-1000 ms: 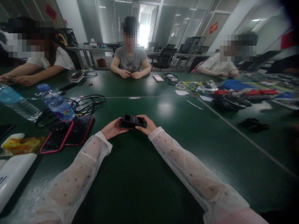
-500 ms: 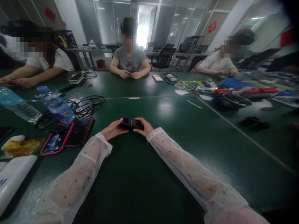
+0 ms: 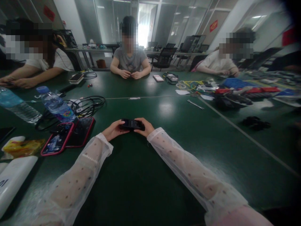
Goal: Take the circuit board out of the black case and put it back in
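A small black box-shaped device (image 3: 131, 124) is held between my two hands over the green table (image 3: 145, 175). My left hand (image 3: 114, 130) grips its left end, thumb on top and fingers underneath. At the opposite end, my right hand (image 3: 145, 126) is closed round the device, covering part of it. Small light marks show on its upper face, too small to read. Sheer white dotted sleeves cover both forearms.
On the left lie two phones (image 3: 57, 138), plastic bottles (image 3: 57, 105), coiled black cables (image 3: 90, 105) and a white case (image 3: 16, 179). A wrench (image 3: 195, 104) lies to the right, before a cluttered heap (image 3: 246, 91). Three people sit across the table.
The device has tilted slightly in my hands, showing a bit more of its upper face. Both hands keep their hold, and the view has shifted very slightly.
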